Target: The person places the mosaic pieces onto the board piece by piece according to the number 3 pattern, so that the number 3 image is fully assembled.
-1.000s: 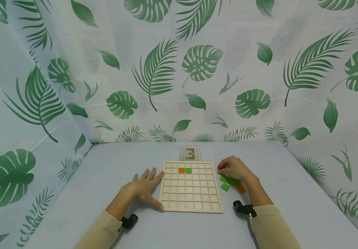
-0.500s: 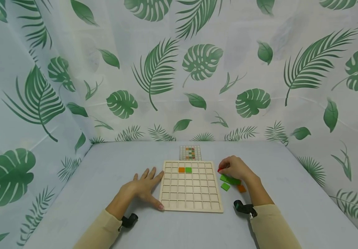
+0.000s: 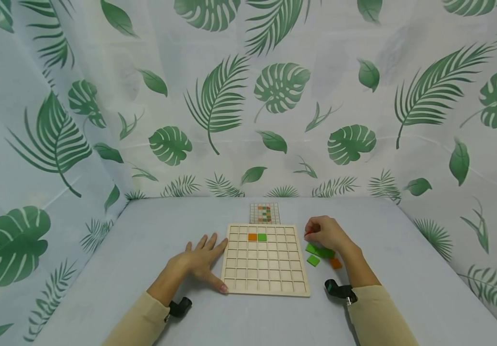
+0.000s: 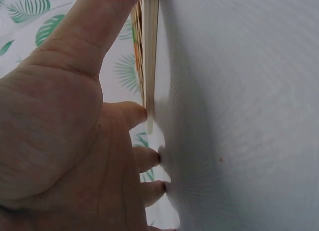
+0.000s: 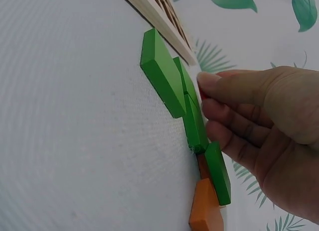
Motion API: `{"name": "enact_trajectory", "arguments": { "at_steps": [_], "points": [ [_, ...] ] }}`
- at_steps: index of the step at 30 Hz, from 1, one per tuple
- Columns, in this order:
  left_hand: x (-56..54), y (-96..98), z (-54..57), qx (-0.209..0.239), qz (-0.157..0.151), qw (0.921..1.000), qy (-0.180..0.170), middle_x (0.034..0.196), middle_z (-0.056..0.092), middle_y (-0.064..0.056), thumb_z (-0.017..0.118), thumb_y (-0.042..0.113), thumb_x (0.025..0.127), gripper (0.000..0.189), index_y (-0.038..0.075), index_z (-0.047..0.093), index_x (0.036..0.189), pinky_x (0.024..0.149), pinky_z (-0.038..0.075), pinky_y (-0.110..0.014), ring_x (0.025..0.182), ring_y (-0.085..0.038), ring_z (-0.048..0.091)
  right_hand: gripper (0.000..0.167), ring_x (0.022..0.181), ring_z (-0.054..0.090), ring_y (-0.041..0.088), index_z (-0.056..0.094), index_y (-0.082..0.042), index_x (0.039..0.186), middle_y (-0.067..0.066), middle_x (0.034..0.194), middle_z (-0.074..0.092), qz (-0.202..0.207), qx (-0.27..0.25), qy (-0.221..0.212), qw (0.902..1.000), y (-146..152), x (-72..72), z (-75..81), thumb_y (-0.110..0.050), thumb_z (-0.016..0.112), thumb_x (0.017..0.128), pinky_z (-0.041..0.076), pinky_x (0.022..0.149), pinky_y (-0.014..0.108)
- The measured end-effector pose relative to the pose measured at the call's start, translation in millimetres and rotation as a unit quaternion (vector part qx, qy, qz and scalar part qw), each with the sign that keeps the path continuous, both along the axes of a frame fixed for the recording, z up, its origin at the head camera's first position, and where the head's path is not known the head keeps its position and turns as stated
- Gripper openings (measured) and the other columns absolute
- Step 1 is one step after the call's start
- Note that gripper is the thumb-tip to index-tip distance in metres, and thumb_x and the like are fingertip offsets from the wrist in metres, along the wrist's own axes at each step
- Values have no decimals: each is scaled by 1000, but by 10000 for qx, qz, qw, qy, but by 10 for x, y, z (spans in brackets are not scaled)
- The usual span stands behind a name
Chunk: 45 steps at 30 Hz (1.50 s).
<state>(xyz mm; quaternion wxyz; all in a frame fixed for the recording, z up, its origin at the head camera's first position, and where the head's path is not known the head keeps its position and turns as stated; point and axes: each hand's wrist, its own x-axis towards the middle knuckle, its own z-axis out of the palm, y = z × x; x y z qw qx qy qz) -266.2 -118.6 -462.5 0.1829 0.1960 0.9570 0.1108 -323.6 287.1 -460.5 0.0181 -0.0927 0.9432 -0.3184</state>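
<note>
A wooden grid board lies on the table, with one orange tile and one green tile side by side near its far edge. My left hand rests at the board's left side, fingers spread, thumb and forefinger touching its edge. Right of the board, my right hand pinches a small red tile, mostly hidden by the fingertips. Below that hand lie several loose green tiles and an orange tile. Some of them overlap in the right wrist view.
Beyond the board's far edge lies a small card printed with a grid of coloured squares. A white table bears everything. Leaf-printed cloth hangs behind and at both sides. Each wrist carries a black camera.
My right hand has drawn slightly to the right with the red tile, which shows less between the fingertips than half a second ago. The left hand, board and loose tiles keep their places.
</note>
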Motion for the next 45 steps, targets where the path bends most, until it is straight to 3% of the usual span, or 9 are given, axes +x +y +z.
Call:
{"name": "enact_trajectory", "arguments": {
  "at_steps": [7,10,17,24,28,35,40,45],
  "points": [
    [14,6,9,5,3,10000,14,176,4,-15,87,77,61,140,24,16,169,123,7,-75,162,-43,2,21,78,65,17,77,-5,118,10,99,76,-131,-253,204,9994,17,-4,2,-12,70,100,53,69,29],
    [15,6,10,-18,-1,10000,23,176,4,-15,87,77,61,140,24,15,169,123,8,-75,162,-43,2,20,76,69,16,76,-3,117,13,100,77,-228,-392,244,9987,8,-7,16,-12,69,100,55,66,29],
    [5,8,-5,-26,2,10000,34,176,4,-14,86,78,60,140,24,15,169,123,8,-75,162,-42,3,22,82,73,19,70,1,119,18,105,71,-242,-680,223,9971,-26,-22,33,-7,70,98,64,74,32],
    [1,17,-10,-33,-10,10000,38,176,4,-14,86,78,61,140,25,15,169,123,8,-74,162,-42,2,27,87,71,22,68,-1,122,16,107,72,-392,-557,460,9966,-34,-18,49,-9,73,97,63,78,34],
    [6,10,-10,-40,1,10000,17,176,4,-14,86,78,61,139,25,15,169,124,8,-74,162,-42,2,26,85,76,25,67,2,121,18,104,72,-334,-1015,450,9933,-76,-5,81,-7,72,97,65,76,35],
    [30,16,32,-21,23,10000,40,176,5,-15,86,76,62,139,24,16,169,123,8,-74,162,-42,3,15,79,68,27,71,-10,106,7,94,77,-553,-705,775,9930,-143,28,153,-19,77,95,53,65,33],
    [29,16,23,36,26,10000,24,176,5,-15,87,75,61,139,24,16,169,123,7,-74,162,-43,3,15,80,72,34,70,-5,106,15,93,77,-405,-1357,709,9874,-176,33,148,-13,77,95,63,70,37],
    [8,6,-4,4,9,10000,20,176,4,-13,86,77,61,139,25,15,169,124,6,-74,162,-42,2,19,86,74,37,68,1,113,19,97,77,-211,-1780,690,9814,-237,9,141,-8,73,98,64,74,38]
  ]
}}
